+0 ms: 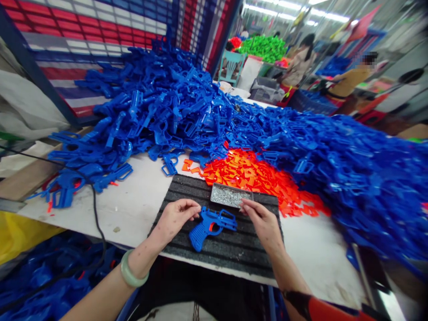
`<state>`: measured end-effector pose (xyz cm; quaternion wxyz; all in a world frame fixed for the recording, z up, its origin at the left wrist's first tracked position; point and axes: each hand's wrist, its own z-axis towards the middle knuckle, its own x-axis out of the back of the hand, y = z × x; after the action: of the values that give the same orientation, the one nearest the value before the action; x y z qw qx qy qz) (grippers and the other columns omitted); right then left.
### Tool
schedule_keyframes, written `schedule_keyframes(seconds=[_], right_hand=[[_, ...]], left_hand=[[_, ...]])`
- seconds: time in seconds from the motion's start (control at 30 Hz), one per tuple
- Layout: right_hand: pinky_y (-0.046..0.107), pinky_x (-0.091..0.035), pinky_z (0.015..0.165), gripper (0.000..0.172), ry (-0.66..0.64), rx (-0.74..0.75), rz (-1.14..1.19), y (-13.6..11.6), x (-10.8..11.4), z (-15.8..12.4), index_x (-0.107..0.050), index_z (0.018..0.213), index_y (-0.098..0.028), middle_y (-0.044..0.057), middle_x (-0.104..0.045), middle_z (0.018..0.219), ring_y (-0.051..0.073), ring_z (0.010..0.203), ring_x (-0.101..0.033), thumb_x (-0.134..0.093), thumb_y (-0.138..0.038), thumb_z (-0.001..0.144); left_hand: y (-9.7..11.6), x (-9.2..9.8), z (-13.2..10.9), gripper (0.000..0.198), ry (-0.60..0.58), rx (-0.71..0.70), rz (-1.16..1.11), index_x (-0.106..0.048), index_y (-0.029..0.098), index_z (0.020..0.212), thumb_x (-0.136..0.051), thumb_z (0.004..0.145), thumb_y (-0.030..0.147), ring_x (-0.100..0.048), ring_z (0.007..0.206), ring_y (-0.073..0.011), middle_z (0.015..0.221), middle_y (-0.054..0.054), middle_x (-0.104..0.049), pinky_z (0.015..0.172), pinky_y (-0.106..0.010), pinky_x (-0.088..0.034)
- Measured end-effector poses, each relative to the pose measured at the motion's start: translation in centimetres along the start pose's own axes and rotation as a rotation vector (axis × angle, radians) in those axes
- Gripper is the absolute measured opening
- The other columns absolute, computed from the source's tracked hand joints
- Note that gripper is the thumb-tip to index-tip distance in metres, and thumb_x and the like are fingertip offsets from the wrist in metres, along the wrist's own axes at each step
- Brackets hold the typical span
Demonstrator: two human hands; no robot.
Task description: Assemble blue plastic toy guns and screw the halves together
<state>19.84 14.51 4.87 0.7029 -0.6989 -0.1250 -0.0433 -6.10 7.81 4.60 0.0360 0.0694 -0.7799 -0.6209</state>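
Note:
A blue plastic toy gun half (207,224) with an orange trigger lies on a black ridged mat (247,254), its grip towards me. My left hand (179,218) is pinched closed at the rear top end of this piece; whatever lies between the fingertips is too small to make out. Just beyond the gun stands a small shallow tray (230,195) of tiny silvery metal parts. At the tray's right end, my right hand (262,223) has thumb and forefinger pinched together. Anything in that pinch is also hidden from me.
Loose orange plastic pieces (247,171) are heaped behind the tray. Large piles of blue toy gun parts (187,102) cover the table's back and right. A black cable (95,209) crosses on the left. A phone-like dark object (374,272) lies at right. People sit working farther off.

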Motion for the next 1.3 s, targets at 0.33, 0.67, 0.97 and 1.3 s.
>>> schedule_keyframes(seconds=[0.33, 0.67, 0.97, 1.3], right_hand=[[0.035, -0.057, 0.08, 0.034, 0.014, -0.083, 0.22, -0.8, -0.3, -0.6, -0.071, 0.104, -0.024, 0.003, -0.077, 0.09, 0.017, 0.077, -0.071, -0.076, -0.039, 0.074], [0.028, -0.054, 0.074, 0.022, 0.021, -0.092, 0.165, 0.0, -0.1, -1.4, -0.071, 0.085, -0.022, 0.001, -0.073, 0.082, 0.015, 0.074, -0.067, -0.076, -0.04, 0.074], [0.028, -0.049, 0.073, 0.026, -0.058, -0.096, 0.034, 1.1, 0.3, -2.2, -0.071, 0.084, -0.021, 0.002, -0.069, 0.079, 0.017, 0.076, -0.061, -0.07, -0.046, 0.079], [0.032, -0.049, 0.079, 0.028, -0.098, -0.055, -0.086, 1.3, 0.3, -2.6, -0.073, 0.079, -0.022, 0.004, -0.07, 0.087, 0.021, 0.083, -0.062, -0.069, -0.05, 0.078]], left_hand=[[0.0, -0.4, -0.4, 0.019, 0.067, -0.051, 0.183, -0.072, 0.018, 0.09, -0.068, 0.08, 0.034, -0.067, 0.071, -0.0155, 0.075, -0.001, -0.072, 0.07, -0.027, -0.056], [-0.7, -1.3, -0.4, 0.014, 0.156, -0.66, 0.639, -0.071, 0.021, 0.089, -0.058, 0.091, 0.022, -0.06, 0.085, -0.0163, 0.086, -0.003, -0.062, 0.081, -0.03, -0.051], [-1.3, -1.5, -0.2, 0.012, 0.158, -0.765, 0.723, -0.07, 0.019, 0.091, -0.058, 0.092, 0.018, -0.056, 0.083, -0.0161, 0.085, -0.003, -0.061, 0.078, -0.031, -0.049], [1.9, -1.6, 2.1, 0.026, 0.102, -0.704, 0.906, -0.068, 0.02, 0.113, -0.048, 0.095, 0.021, -0.057, 0.095, -0.0199, 0.101, -0.007, -0.067, 0.089, -0.037, -0.046]])
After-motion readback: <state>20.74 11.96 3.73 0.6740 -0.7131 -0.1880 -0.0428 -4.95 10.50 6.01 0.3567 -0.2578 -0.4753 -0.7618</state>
